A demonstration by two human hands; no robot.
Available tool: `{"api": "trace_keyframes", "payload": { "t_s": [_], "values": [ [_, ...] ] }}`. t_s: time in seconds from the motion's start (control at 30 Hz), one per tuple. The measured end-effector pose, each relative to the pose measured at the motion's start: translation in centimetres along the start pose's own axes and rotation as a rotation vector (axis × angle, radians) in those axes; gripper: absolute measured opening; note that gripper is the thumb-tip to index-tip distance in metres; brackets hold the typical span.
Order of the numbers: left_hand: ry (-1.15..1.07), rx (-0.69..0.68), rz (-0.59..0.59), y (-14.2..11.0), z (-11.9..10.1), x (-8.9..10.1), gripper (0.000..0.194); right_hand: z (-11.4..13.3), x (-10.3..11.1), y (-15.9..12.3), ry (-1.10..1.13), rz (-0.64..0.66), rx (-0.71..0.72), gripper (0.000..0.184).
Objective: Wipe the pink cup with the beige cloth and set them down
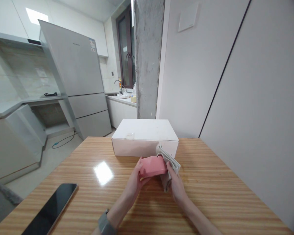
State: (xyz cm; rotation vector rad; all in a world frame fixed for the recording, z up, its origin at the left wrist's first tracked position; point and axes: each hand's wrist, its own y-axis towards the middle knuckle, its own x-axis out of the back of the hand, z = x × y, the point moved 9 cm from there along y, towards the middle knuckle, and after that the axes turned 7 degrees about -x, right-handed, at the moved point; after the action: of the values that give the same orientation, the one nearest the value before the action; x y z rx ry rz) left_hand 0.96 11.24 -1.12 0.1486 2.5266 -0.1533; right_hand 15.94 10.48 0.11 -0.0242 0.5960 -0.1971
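Note:
A pink, rounded box-like object [153,166] is held above the wooden table, in front of the white box. My left hand [136,178] grips its left side, fingers closed around the edge and underside. In my right hand [175,181] is a folded grey cloth [171,160], pressed against the right side of the pink object. Part of the cloth hangs down below my right fingers. What the pink object is exactly, I cannot tell.
A white cardboard box [144,130] stands at the table's far edge. On the wooden table [210,195] a black phone [51,209] lies at the front left. Beyond are a grey fridge [75,65], a concrete pillar [149,58] and a sink counter [122,101].

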Motion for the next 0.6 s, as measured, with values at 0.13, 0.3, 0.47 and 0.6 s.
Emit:
{"api": "trace_keyframes", "payload": {
  "t_s": [0.13, 0.3, 0.47, 0.6],
  "values": [
    [0.078, -0.054, 0.008, -0.1, -0.7, -0.2, 0.067, -0.1, 0.1, 0.8, 0.047, 0.013, -0.028, 0.042],
    [0.011, -0.063, 0.139, -0.3, -1.0, -1.4, 0.052, 0.0, -1.0, -0.2, 0.11, 0.029, -0.05, 0.039],
    [-0.101, 0.043, 0.18, -1.0, -0.5, -1.9, 0.051, -0.1, -1.9, -0.8, 0.103, 0.061, -0.053, 0.036],
    [-0.077, 0.17, 0.186, -1.7, 0.2, -2.0, 0.055, -0.5, -1.9, -0.8, 0.074, 0.057, -0.097, 0.04]
  ]
}}
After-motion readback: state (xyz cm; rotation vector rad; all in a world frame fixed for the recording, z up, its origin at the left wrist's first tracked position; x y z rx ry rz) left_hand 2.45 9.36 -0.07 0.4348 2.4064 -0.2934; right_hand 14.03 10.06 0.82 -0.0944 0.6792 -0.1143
